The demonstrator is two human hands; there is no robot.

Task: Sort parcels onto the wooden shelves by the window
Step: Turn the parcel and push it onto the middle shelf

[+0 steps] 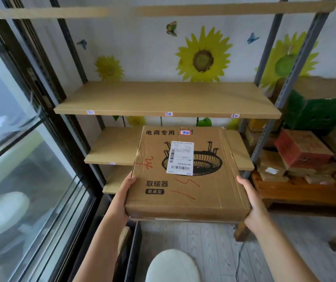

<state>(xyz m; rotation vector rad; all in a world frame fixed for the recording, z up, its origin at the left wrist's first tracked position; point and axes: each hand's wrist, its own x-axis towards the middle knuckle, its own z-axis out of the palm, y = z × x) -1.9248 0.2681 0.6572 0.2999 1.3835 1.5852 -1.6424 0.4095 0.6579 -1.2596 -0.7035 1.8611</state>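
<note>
I hold a large flat cardboard parcel (201, 188) with a printed heater drawing, a white shipping label and red scribbles. My left hand (125, 193) grips its left side and my right hand (251, 202) grips its right side. The parcel's far edge reaches over the second wooden shelf (112, 148); I cannot tell whether it rests on it. Above it is an upper wooden shelf (163, 98) with nothing on it and small labels on its front edge. A lower shelf (115, 185) shows below left.
A glass window with a dark frame (41, 123) runs along the left. Grey metal uprights (285, 94) bound the rack. To the right, stacked parcels (301, 151) sit on a wooden bench (305, 192). A white round stool (173, 265) stands below me.
</note>
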